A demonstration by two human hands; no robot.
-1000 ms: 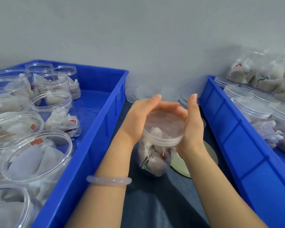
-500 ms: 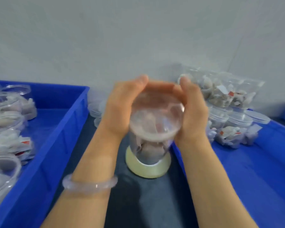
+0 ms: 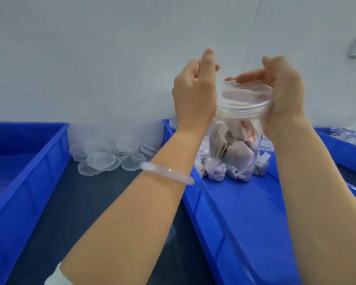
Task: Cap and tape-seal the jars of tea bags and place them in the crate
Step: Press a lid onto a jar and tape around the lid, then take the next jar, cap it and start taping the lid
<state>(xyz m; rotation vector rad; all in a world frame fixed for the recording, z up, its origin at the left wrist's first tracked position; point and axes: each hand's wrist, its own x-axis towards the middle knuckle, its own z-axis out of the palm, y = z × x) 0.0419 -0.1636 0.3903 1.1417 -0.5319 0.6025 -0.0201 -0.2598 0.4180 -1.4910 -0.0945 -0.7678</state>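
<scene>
A big grey wall (image 3: 90,48) fills the far side. Below it is a dark desk (image 3: 90,202) that runs from near to far down the middle. A blue crate (image 3: 29,161) sits on the left of the desk, and only its right part shows. A second blue crate (image 3: 245,212) sits on the right, and its floor is bare on the near side. The edge of one more blue box (image 3: 341,149) peeks in at the far right. Two bare arms reach up from the near side. The right hand (image 3: 284,95) grips the top of a clear jar (image 3: 234,145), with its thumb lying flat across the far side of the lid (image 3: 245,95) and its fingers curled round the right edge. The left hand (image 3: 193,93) is just beside the left of the jar with its fingers curled and one finger poking up; I cannot tell if it grips anything. The jar is up in the air over the far end of the right crate. It is full of tea bags (image 3: 240,155) and looks a bit blurry. Capped jars (image 3: 214,171) stand behind it, at the far end of that crate. A pile of loose clear lids (image 3: 103,159) lies on the desk by the wall, between the two crates. A pale bracelet (image 3: 167,173) sits on the left wrist.
</scene>
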